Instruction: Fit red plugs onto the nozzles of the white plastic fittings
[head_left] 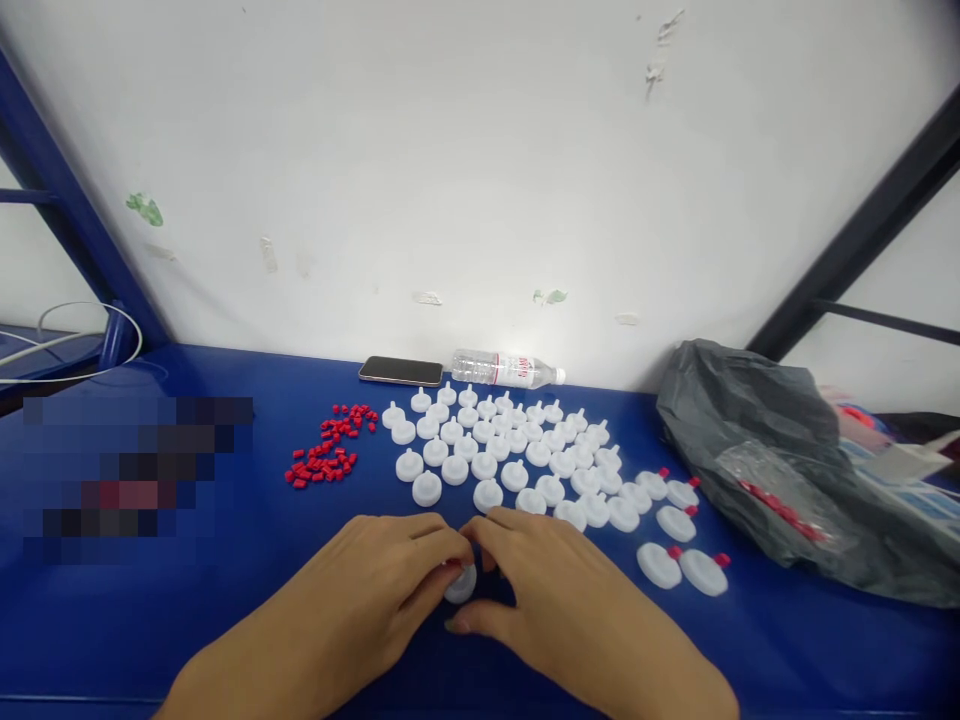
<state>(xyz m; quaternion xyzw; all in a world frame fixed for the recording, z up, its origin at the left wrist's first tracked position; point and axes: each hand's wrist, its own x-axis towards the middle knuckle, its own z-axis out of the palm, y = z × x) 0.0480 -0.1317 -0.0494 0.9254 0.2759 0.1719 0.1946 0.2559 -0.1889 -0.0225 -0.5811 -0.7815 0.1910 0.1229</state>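
Observation:
At the table's front, my left hand (pixel 405 575) is closed, with thumb and fingertips pinched at the left side of a round white plastic lid (pixel 462 586). A sliver of red shows by those fingertips, mostly hidden. Around the lid's right side curves my right hand (pixel 525 590), its index finger close to the left fingertips and its thumb apart below the lid. Ahead of the hands stand many white lids with thin spouts (pixel 484 465). Small red caps (pixel 322 465) lie loose to the left. Several white lids with red caps on their spouts (pixel 660 566) lie at the right.
A phone (pixel 401 371) and a clear plastic bottle (pixel 506 369) lie along the wall. On the right is a dark plastic bag (pixel 739 430), with a clear bag of red pieces (pixel 784 505) on it. Blue frame posts stand at both sides. A patch at left is pixelated.

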